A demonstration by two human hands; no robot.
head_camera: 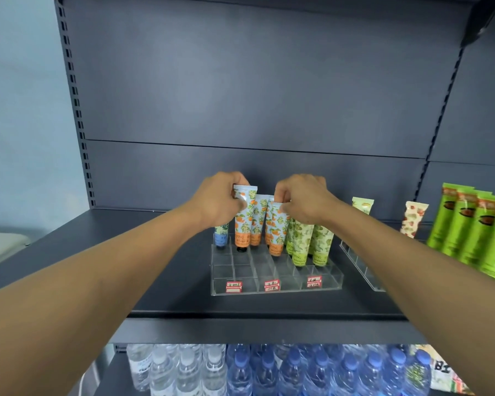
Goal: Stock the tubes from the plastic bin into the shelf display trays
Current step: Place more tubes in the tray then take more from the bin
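Blue-flowered tube (221, 237) upright at far left of clear display tray (272, 281), partly behind left hand (222, 200). Left hand pinches top of orange-print tube (244, 224), cap down in tray slot. Right hand (300, 198) pinches top of second orange-print tube (275, 230) just beside it. Green-print tubes (309, 244) stand right of these. Second tray (360, 267), large green tubes (469, 232) far right on shelf (160, 281). Water bottles (269, 370) below.

I see open slots at the front of the clear plastic divided tray (275, 277). Tall orange-flowered tubes (245, 221) and green leafy tubes (306, 241) crowd its back rows. The dark shelf (160, 270) left of it is bare.
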